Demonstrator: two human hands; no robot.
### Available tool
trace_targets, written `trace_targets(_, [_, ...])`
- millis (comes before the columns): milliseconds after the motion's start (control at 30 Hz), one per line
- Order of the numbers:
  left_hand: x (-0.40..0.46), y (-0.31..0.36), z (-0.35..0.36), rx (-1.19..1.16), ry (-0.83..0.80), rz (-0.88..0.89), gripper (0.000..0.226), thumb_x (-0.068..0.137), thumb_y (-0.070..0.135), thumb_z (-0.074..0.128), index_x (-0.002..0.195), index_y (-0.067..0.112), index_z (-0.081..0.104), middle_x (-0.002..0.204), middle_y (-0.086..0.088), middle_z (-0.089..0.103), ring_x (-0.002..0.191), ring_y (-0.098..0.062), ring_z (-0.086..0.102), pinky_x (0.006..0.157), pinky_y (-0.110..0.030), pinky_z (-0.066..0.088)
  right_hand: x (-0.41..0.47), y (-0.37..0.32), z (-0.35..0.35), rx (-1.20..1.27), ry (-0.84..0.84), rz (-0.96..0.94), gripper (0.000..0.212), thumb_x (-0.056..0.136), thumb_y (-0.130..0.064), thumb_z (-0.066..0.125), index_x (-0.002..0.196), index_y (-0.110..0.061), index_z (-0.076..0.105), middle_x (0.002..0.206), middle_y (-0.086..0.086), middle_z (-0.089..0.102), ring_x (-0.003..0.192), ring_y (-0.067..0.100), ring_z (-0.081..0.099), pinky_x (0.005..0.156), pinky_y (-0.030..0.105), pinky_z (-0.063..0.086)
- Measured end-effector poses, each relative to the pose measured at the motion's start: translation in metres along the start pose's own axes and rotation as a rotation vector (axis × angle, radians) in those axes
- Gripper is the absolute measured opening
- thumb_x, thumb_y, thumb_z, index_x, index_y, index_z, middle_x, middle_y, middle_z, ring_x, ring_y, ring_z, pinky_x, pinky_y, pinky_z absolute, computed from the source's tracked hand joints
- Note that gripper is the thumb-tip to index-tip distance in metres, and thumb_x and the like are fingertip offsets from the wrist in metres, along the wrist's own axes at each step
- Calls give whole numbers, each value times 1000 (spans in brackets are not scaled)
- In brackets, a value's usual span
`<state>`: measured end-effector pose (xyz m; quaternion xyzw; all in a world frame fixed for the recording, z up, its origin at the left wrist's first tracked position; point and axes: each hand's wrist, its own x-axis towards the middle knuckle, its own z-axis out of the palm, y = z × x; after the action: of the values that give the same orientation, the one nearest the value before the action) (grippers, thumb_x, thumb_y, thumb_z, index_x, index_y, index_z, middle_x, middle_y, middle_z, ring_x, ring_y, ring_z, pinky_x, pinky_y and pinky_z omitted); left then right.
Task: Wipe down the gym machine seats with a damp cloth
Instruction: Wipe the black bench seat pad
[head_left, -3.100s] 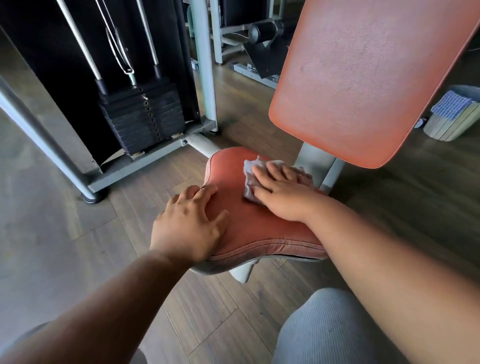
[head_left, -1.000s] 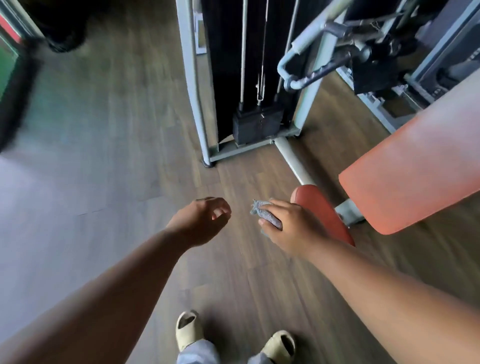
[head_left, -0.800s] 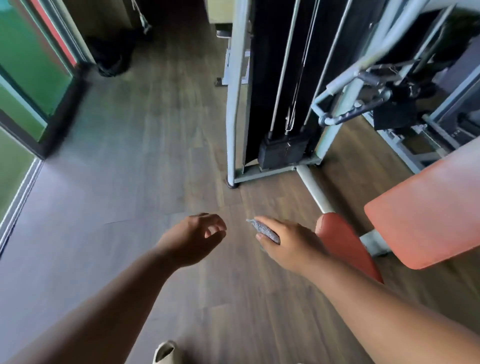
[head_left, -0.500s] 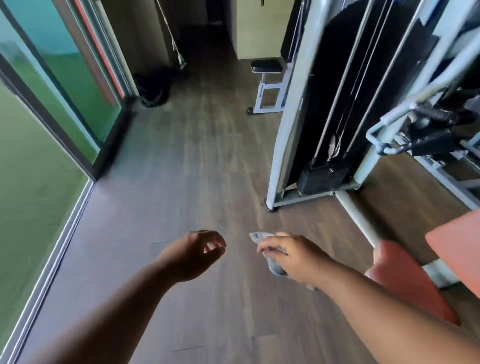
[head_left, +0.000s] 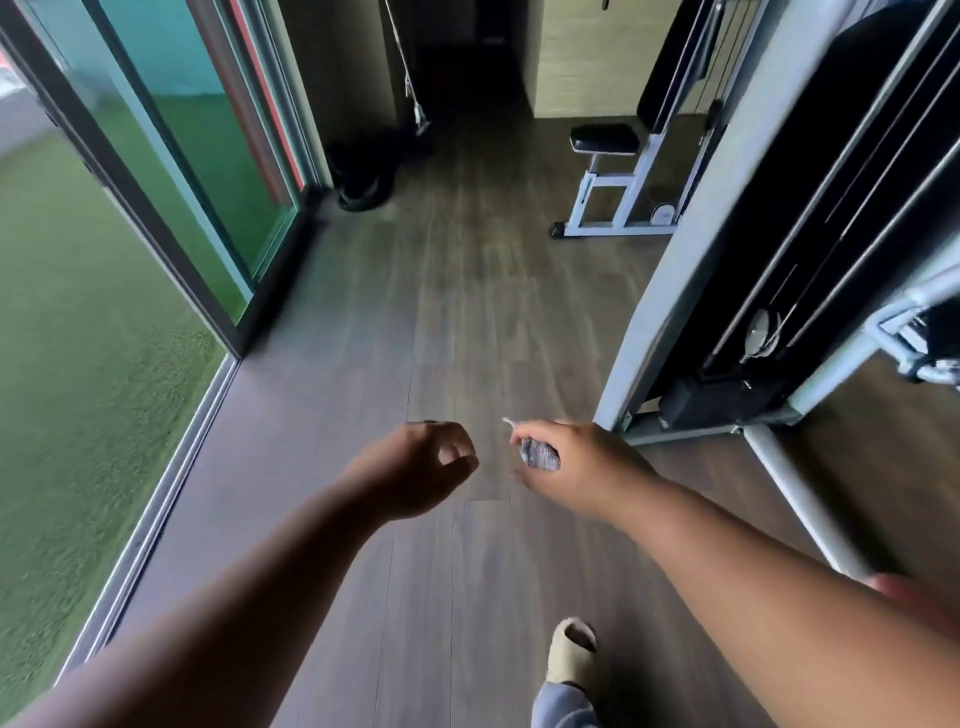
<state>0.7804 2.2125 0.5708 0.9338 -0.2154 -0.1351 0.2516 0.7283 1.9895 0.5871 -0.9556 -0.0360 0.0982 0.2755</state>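
Observation:
My right hand (head_left: 582, 462) grips a bunched grey cloth (head_left: 539, 453), held out over the wooden floor. My left hand (head_left: 415, 467) hangs beside it with fingers loosely curled and holds nothing. A machine with a black padded seat (head_left: 604, 139) on a white frame stands at the far end of the room. Only a sliver of the red seat (head_left: 906, 592) shows behind my right forearm at the lower right.
A cable weight machine with a grey upright (head_left: 691, 260) and black weight stack (head_left: 717, 400) fills the right side. Sliding glass doors (head_left: 156, 171) line the left, with green turf outside. A dark object (head_left: 363, 176) lies by the far wall. My sandalled foot (head_left: 571, 652) steps forward.
I left the red seat, where my right hand was wiping, stood and turned left. The red seat slid out to the lower right; the far black seat and glass doors came into view.

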Motion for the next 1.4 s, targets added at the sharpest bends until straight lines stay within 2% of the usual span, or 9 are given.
trace_targets(267, [170,-22,-31,256,-18,-59,23,91,54,51,105,39,60,100,18,61,83,-6,58,71,-31,55,172,71,-38,-55,-31,-10,32,84,-54,61,112,-40,52,101,-15,54,87,14,52,70,29,40])
trace_targets(333, [209,-32,-43,251,-2,-97,22,90,54,51,105,39,60,99,18,61,83,-6,59,71,-31,53,218,80,-52,-62,-59,-30,32,85,-52,60,114,-40,52,98,-16,50,87,15,52,72,29,43])
trace_targets(433, [256,-44,-59,210,28,-139,21,90,53,52,103,40,60,97,19,60,84,-7,60,71,-30,54,279,86,-72,-65,-94,-49,29,88,-48,58,114,-39,53,102,-14,56,89,17,56,76,31,49])
trace_targets(567, [311,-71,-78,167,91,-162,21,89,54,53,102,40,60,95,21,61,83,-6,62,70,-32,55,362,87,-87,-53,-102,-75,26,89,-45,58,114,-39,54,109,-12,59,92,16,56,78,30,47])
trace_targets(733, [420,-146,-120,169,69,-172,22,88,57,52,102,42,59,94,21,60,83,-7,62,71,-34,56,492,84,-94,-51,-103,-52,26,87,-46,58,113,-41,54,108,-11,60,93,18,57,78,31,48])
trace_targets(933, [576,-210,-190,171,-31,-99,18,90,54,52,100,41,59,95,20,61,83,-7,62,72,-32,55,640,79,-122,46,-27,83,23,88,-44,59,110,-41,55,94,-15,55,82,13,54,72,30,47])
trace_targets(1167, [752,-216,-240,180,-97,-11,18,89,54,51,99,42,59,94,24,60,86,-4,62,76,-32,55,771,120,-180,84,44,173,26,88,-43,62,114,-39,58,98,-15,58,83,12,54,74,28,48])
trace_targets(1300, [857,-205,-257,230,-91,23,21,89,55,50,103,43,59,93,27,58,87,-3,62,76,-29,54,852,164,-225,70,57,176,26,87,-43,61,113,-39,57,82,-18,52,76,10,51,66,27,43])
trace_targets(1400, [937,-193,-274,271,-69,33,22,91,55,50,106,43,59,95,26,57,91,-4,62,76,-29,53,919,194,-271,49,69,161,28,87,-46,60,114,-40,54,90,-14,58,78,12,53,68,27,45])
